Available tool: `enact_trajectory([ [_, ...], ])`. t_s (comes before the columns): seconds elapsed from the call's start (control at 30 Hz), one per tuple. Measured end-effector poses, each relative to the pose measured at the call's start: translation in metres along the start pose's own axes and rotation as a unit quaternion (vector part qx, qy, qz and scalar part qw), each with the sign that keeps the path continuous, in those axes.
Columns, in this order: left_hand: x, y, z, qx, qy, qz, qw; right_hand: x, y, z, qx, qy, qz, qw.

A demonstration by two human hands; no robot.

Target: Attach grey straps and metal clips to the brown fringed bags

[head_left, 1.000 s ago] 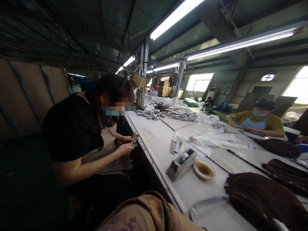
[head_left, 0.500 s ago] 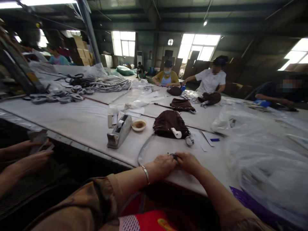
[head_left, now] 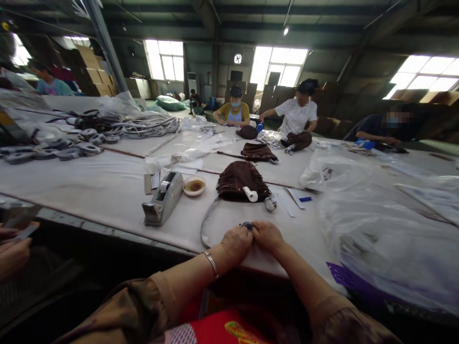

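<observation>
My left hand (head_left: 235, 244) and my right hand (head_left: 268, 236) meet at the near edge of the table, both closed with fingers pinched together. Between them shows a small dark grey looped part of a bag strap (head_left: 247, 224); its detail is mostly hidden by my fingers. A dark brown fringed bag (head_left: 241, 177) lies just beyond my hands, with a white wrapped piece (head_left: 250, 194) on its front. From the bag's left side a grey wrapped length of strap (head_left: 203, 223) curves down toward my left hand. Another wrapped bit (head_left: 270, 204) sits at the bag's right corner.
Left of the bag stand a tape dispenser (head_left: 164, 198) and a small dish of brown stuff (head_left: 194, 186). Clear plastic bags (head_left: 387, 243) spread on the right. Grey strap coils (head_left: 57, 150) lie far left. A co-worker's hands (head_left: 14, 248) are at left; other people sit across the table.
The view has swung a little to the right, so things sit further left in it. My hands stay together on the strap; its grey loop shows more clearly.
</observation>
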State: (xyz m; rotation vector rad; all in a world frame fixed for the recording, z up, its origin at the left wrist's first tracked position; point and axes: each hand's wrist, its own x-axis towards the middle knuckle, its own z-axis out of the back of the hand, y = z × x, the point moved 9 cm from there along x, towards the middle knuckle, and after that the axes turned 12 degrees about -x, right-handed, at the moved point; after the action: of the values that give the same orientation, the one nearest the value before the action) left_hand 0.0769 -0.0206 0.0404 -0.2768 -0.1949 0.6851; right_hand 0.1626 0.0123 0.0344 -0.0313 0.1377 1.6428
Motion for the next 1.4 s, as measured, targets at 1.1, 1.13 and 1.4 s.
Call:
enact_trajectory([
  [1.1, -0.013, 0.012, 0.005, -0.01, -0.073, -0.031, 0.997, -0.001, 0.003, -0.004, -0.025, -0.01, -0.06, 0.998],
  [1.13, -0.015, 0.011, 0.007, -0.012, -0.074, -0.037, 0.996, 0.0, 0.007, -0.004, -0.024, -0.006, -0.039, 0.999],
  [1.4, -0.027, 0.035, 0.029, 0.028, -0.029, -0.147, 0.988, 0.003, 0.033, 0.012, 0.027, 0.001, 0.192, 0.981],
])
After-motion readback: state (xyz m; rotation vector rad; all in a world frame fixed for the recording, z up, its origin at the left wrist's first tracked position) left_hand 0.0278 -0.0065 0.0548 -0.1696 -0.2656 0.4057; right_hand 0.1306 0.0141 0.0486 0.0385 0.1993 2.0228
